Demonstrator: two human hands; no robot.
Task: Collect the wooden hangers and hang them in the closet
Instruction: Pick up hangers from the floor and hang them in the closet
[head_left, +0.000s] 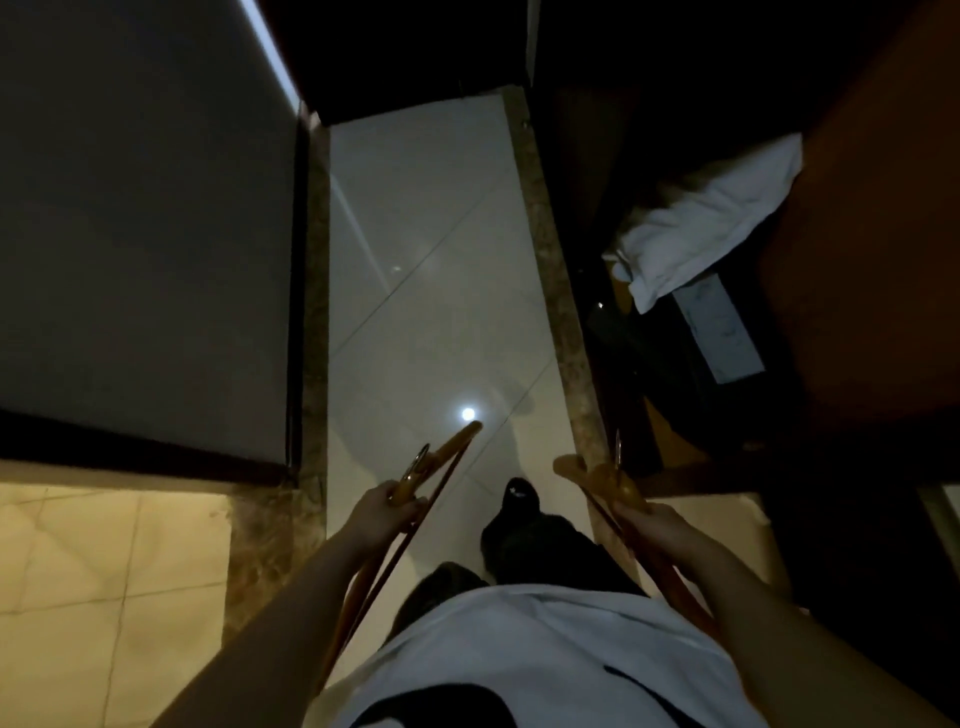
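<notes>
While carrying: walking tiled floor (431, 260), closet likely dark recess right of frame.
Left hand (382, 512): clenched on wooden hanger (441, 457).
Right hand (657, 525): grasping second hanger (597, 475).
Advice: keep hooks upward, untangled.

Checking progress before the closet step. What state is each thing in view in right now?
Left hand: shut on the left wooden hanger.
Left wooden hanger: held, off the floor, metal hook up.
Right hand: shut on the right wooden hanger.
Right wooden hanger: held, not yet hung.
White cloth: crumpled, lying in the dark space on the right.
Tiled floor: glossy, reflecting a light.
</notes>
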